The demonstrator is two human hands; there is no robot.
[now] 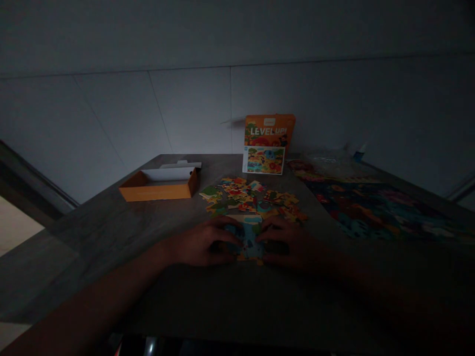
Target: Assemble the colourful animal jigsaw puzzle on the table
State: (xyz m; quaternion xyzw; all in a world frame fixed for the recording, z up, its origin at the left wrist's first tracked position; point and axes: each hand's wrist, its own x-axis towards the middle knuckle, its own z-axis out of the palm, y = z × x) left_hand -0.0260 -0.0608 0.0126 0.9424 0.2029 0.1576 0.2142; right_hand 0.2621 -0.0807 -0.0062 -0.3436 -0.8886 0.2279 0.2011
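your l hand (208, 240) is half curled at the l edge of the blue printed cardboard puzzle section (250, 243), lower ctr of frame; your r hand (287, 242) same at its r edge. can't tell if either pinches. loose multicoloured cardboard puzzle pcs (241, 192) lie just above, mid-frame; open orange cardboard box (159, 193) ctr-left of frame.

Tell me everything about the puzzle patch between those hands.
Printed, apparently cardboard, the puzzle patch is mostly blue, with a pale strip at its far end and orange along its near edge. It lies roughly flat on the grey table, nearer than the loose pieces. The left hand and right hand touch its sides; dimness blurs its details.
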